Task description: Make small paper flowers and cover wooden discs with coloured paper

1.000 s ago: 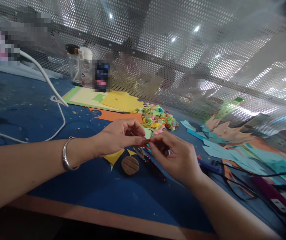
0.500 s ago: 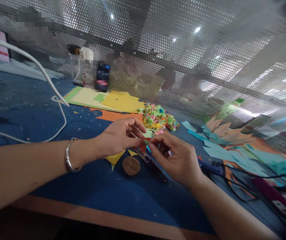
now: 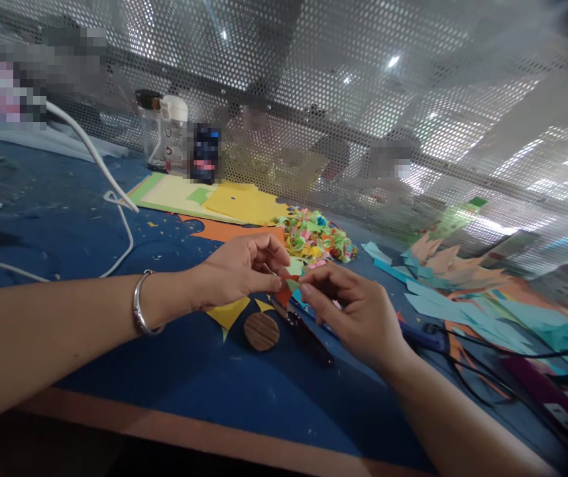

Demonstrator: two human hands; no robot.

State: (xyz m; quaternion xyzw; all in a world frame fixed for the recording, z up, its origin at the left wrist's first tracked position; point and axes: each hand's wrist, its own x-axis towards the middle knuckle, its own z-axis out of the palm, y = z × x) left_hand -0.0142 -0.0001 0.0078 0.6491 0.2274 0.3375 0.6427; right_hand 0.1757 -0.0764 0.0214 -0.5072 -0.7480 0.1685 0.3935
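Between my two hands is a small orange and green paper piece. The thumb and fingers of my left hand pinch its left side. From the right, the thumb and forefinger of my right hand pinch the green part. Just below my fingers, a dark-handled pair of scissors or pliers lies on the blue table; its tip is partly hidden. Next to it rests a round wooden disc. Yellow paper scraps lie under my left hand. Behind my hands is a heap of small colourful paper pieces.
Stacked paper sheets and two bottles stand at the back by a perforated metal screen. A white cable curves at left. At right are a blue-handled corded tool, a purple power strip and blue paper strips.
My right hand has shifted very slightly right, and more of the paper's green part shows between my fingers. Both hands keep their pinch.
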